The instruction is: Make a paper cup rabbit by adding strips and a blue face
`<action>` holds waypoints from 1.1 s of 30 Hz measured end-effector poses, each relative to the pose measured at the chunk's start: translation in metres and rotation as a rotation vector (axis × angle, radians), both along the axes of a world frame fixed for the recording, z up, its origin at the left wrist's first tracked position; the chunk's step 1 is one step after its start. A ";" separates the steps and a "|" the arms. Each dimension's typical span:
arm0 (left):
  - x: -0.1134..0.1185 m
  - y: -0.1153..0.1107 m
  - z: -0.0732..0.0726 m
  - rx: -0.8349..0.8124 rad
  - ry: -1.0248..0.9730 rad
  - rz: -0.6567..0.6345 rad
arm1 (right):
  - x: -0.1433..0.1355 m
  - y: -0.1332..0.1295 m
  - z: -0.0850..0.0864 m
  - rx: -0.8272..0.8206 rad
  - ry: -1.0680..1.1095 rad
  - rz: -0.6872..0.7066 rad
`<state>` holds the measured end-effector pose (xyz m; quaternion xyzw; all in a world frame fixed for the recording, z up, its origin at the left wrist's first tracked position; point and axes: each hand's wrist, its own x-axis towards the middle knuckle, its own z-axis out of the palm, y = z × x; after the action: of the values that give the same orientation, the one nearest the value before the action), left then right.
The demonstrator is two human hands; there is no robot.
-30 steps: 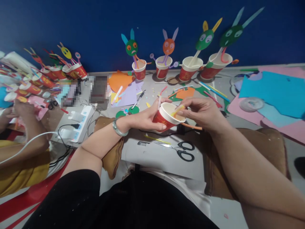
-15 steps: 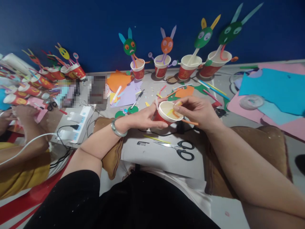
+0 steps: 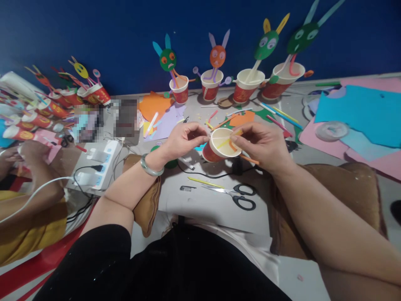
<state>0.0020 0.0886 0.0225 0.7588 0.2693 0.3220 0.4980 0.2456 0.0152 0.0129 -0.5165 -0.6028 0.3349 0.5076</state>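
A red paper cup (image 3: 210,153) with a white rim tilts between my hands above the table. My right hand (image 3: 265,144) is closed at its right rim, thumb and fingers pinching there beside a yellow straw (image 3: 223,144). An orange straw (image 3: 249,159) pokes out on the cup's right side, below those fingers. My left hand (image 3: 184,140) has thumb and fingertips pressed together at the left rim; what they pinch is too small to make out. Inside the cup runs a pale thin line, its kind unclear.
Scissors (image 3: 242,196), a yellow straw (image 3: 205,182) and a black cable (image 3: 216,174) lie in front. Several cup figures (image 3: 180,90) stand along the blue wall. Blue paper (image 3: 360,115) lies right. A power strip (image 3: 108,161) and a co-worker's arm (image 3: 40,175) are at left.
My left hand has let go of the cup's side and moved up to pinch at its left rim. The cup has tilted slightly; my right hand stays at the right rim.
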 end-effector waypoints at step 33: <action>0.003 -0.036 0.010 0.721 -0.262 0.013 | -0.014 -0.009 0.018 -0.205 0.309 0.194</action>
<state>0.0048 0.0529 0.0321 0.8360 0.0776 0.4932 0.2275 0.2316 0.0066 0.0314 -0.4476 -0.5273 0.5171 0.5042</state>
